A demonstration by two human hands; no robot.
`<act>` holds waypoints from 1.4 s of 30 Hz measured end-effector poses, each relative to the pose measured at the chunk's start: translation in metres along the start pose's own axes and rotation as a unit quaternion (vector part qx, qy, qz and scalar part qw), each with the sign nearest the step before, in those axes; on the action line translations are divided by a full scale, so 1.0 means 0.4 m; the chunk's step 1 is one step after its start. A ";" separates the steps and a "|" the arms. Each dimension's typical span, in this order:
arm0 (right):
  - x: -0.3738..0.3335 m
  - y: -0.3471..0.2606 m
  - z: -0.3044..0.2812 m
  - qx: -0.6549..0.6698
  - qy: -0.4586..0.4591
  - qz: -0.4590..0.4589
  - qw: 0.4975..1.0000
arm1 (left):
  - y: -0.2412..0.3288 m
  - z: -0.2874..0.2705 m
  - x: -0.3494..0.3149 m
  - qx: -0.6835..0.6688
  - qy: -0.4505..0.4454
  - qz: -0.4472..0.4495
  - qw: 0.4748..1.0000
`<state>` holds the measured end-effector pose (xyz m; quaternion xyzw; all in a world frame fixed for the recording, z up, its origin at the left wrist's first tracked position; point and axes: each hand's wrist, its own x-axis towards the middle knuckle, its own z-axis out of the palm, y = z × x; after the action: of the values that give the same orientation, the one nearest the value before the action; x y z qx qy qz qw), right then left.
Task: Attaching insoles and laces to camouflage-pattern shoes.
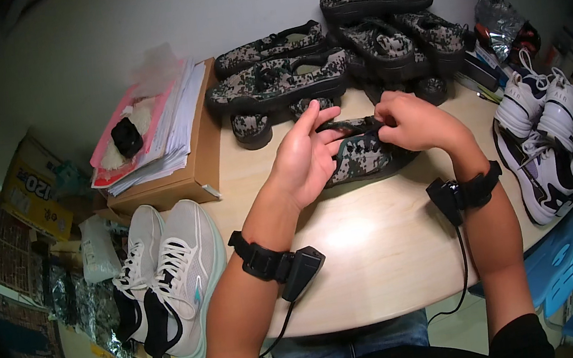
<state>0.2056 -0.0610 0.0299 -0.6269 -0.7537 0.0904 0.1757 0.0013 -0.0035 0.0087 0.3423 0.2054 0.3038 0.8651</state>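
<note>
A camouflage shoe (pixel 363 158) with a black lacing area lies on the table between my hands. My left hand (pixel 305 155) is at its left end, palm turned inward, thumb raised and fingers stretched apart; some fingertips pass behind the shoe's upper edge. Bent fingers of my right hand (pixel 413 120) pinch at the black top part of the shoe, around the laces. Whether a lace end sits between those fingertips is hidden. A black device is strapped to each forearm, with a cable running down.
More camouflage shoes (pixel 277 82) are piled along the wall behind. A cardboard box (pixel 203 154) with papers and a pink tray stands left. Grey-white sneakers (pixel 185 265) are at the left edge, white-and-black sneakers (pixel 542 138) at the right. Blue chairs (pixel 562 266) stand lower right.
</note>
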 end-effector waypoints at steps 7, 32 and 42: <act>0.012 -0.052 -0.025 0.174 0.043 0.084 0.980 | 0.002 0.004 -0.007 0.011 0.011 0.021 1.000; 0.019 -0.041 0.012 0.129 0.009 0.089 0.988 | -0.014 -0.015 0.014 0.049 0.000 0.006 0.999; 0.021 -0.024 0.050 0.107 0.073 0.035 0.991 | -0.020 0.002 0.007 0.011 0.021 0.041 0.999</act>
<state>0.1879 -0.0529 0.0162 -0.6352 -0.7027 0.1303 0.2928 0.0069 -0.0068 0.0030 0.3535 0.2132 0.3436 0.8435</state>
